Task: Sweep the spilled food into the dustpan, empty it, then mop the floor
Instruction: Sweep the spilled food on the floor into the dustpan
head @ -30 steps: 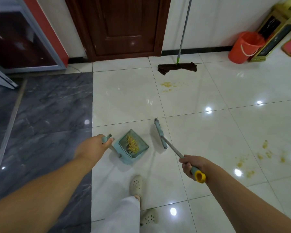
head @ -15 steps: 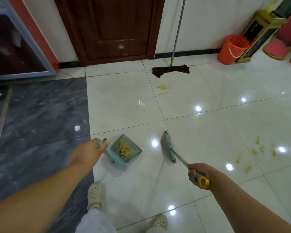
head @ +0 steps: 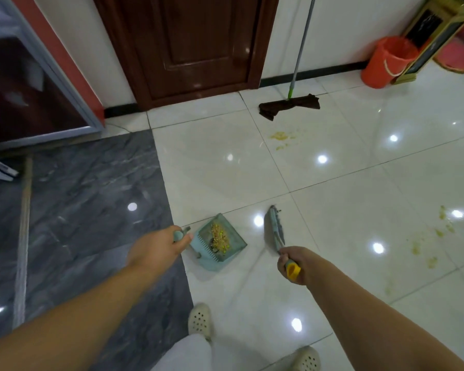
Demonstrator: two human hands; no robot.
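Closer now comes the teal plastic dustpan (head: 217,243), yellow crumbs inside, left hand (head: 156,247) gripping its handle. Right hand (head: 295,263) clutches the yellow-tipped brush (head: 275,228).

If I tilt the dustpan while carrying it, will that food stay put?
Probably not: the yellow food looks like loose crumbs heaped mid-pan, so it may slide. The dustpan looks thin plastic, likely light. The left hand grips only its handle; keep it level.
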